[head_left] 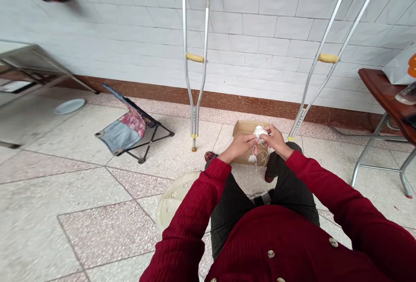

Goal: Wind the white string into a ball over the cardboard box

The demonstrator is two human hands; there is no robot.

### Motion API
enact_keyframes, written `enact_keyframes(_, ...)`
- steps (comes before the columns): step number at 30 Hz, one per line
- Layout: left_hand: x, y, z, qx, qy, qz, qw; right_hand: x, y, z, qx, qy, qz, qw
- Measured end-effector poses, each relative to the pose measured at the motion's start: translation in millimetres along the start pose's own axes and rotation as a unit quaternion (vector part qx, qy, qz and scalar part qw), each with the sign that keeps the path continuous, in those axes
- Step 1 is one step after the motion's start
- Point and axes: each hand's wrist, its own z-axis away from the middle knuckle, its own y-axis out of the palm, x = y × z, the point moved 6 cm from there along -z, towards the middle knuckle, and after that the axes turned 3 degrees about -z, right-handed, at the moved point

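Observation:
Between my two hands is a small bundle of white string (260, 131), held over an open cardboard box (242, 128) on the floor. My left hand (240, 145) pinches the bundle's left side with its fingertips. On the other side, my right hand (275, 139) has its thumb and fingers closed on the same bundle. Loose strands hang from it into the box, where another small white wad of string (251, 158) lies. My hands hide part of the box and some of the strands.
Two metal crutches (194, 100) (312, 74) lean on the tiled wall. A folding chair (130, 130) stands at left, with a plate (69, 106) beyond it. A round plastic stool (173, 195) is by my left arm. A brown table (383, 95) stands at right.

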Motion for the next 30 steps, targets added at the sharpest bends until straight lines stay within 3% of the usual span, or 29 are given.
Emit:
enact_keyframes(2,2.6,-4.9,11.1,0.003,-0.01,0.131,0.991,6.4,4.2,-2.7,0.019,0.006,-0.041,0.999)
enact_keyframes(5,-0.2,-9.9,28.0,-0.01,-0.023,0.221,0.975,7.3,3.3,-6.2,0.014,0.035,-0.089,0.995)
enact_keyframes(8,-11.7,-6.0,41.7,-0.004,-0.021,0.231,0.973,8.5,-2.0,-11.5,0.005,0.07,-0.146,0.987)
enact_keyframes(11,-15.1,11.0,51.8,0.045,-0.022,0.216,0.975,22.2,-4.7,-16.6,0.019,0.094,-0.246,0.964)
enact_keyframes(15,14.6,35.2,55.5,0.072,-0.02,0.162,0.984,58.8,-0.5,-9.2,0.091,0.092,-0.37,0.92)
enact_keyframes(18,47.4,31.5,47.3,0.02,-0.038,0.079,0.996,74.2,8.2,20.1,0.187,0.103,-0.346,0.913)
enact_keyframes(21,59.8,-0.2,33.1,-0.081,-0.068,-0.028,0.994,62.7,15.5,61.9,0.251,0.127,-0.253,0.926)
enact_keyframes(23,47.3,-23.8,21.6,-0.119,-0.049,-0.115,0.985,44.7,18.8,83.6,0.259,0.134,-0.199,0.936)
enact_keyframes(26,10.6,-43.0,4.0,-0.121,0.009,-0.276,0.954,10.8,27.2,92.9,0.25,0.175,-0.18,0.935)
enact_keyframes(30,-37.8,-33.9,-7.5,-0.117,0.088,-0.406,0.902,-22.6,32.0,56.8,0.172,0.242,-0.203,0.933)
